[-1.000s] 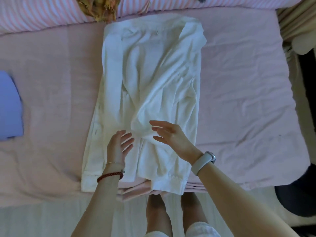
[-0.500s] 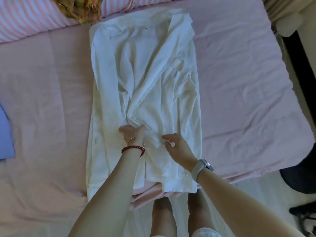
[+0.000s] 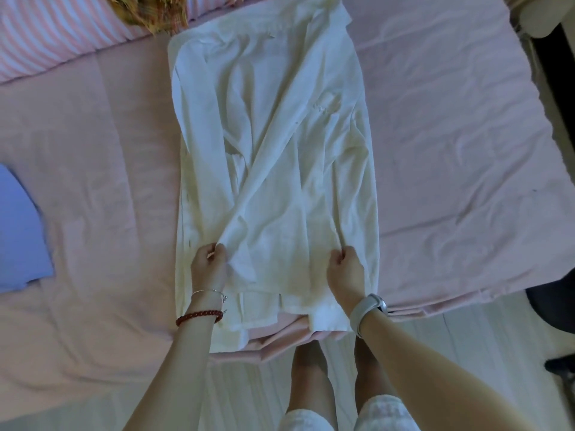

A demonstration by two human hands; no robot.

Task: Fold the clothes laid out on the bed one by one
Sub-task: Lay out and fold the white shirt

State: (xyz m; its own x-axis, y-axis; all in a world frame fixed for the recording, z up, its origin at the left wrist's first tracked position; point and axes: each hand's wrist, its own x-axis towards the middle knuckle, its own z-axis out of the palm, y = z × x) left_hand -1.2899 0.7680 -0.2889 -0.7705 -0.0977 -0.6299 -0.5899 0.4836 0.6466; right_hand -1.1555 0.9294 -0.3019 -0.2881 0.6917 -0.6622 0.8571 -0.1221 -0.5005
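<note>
Centrally, a long white cotton shirt (image 3: 273, 169) lies lengthwise on the pink-sheeted bed (image 3: 451, 144). Left hand (image 3: 209, 266) pinches its sleeve cuff at 7 o'clock; right hand (image 3: 346, 268) grips fabric at 5 o'clock.

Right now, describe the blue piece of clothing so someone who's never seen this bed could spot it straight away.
On the pink bed, look past the white shirt that both hands grip to the far left edge of the view. The blue garment lies flat there alone, the only blue thing on the sheet.
</note>
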